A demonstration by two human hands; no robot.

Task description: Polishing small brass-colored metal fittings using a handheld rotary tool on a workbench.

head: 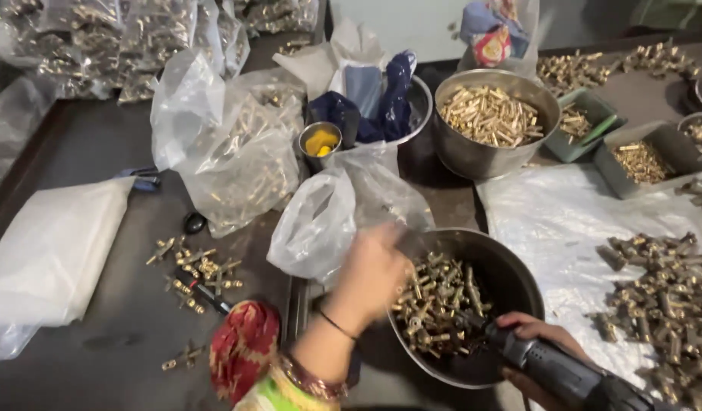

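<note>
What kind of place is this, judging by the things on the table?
Probably a small assembly or sorting workshop: steel bowls full of brass fittings, plastic bags of the same parts, and a power screwdriver in the right hand.

I am looking down on a small workshop bench for sorting and assembling brass fittings. The dark, worn tabletop (100,335) is crowded from edge to edge. Clear plastic bags packed with brass parts (240,152) pile up toward its far left corner. A round steel bowl heaped with short brass pins (492,118) stands near the far edge, and grey rectangular plastic trays of more small brass pieces (644,160) sit by the right edge. Loose brass valve-like fittings (195,274) lie scattered on the bare surface. A black handheld power driver (564,373) at the near edge points to assembly work.
</note>
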